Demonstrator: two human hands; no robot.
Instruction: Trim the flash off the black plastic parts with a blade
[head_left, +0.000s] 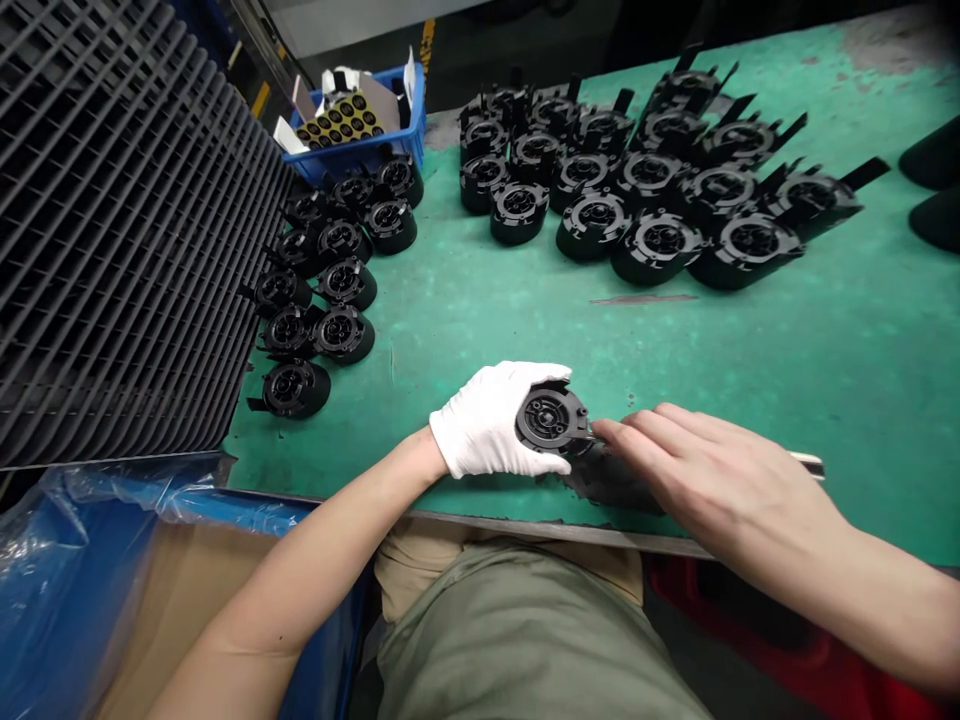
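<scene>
My left hand [491, 420], in a white glove, is wrapped round a black round plastic housing [547, 417] just above the front of the green table. The housing's ribbed circular face is turned up toward me. My bare right hand [701, 470] is closed at the housing's right edge, fingertips by a small tab there. It grips a slim hand tool [810, 465], whose pale and black end sticks out behind the hand. The fingers hide most of the tool, so I cannot make out its kind.
Several similar black housings stand at the left [343, 333] and at the back [660, 245] of the green table [465, 310]. A blue bin [360, 160] holds sheets of round stickers. A black grid rack [127, 230] rises at left, above a plastic-lined blue container [67, 580].
</scene>
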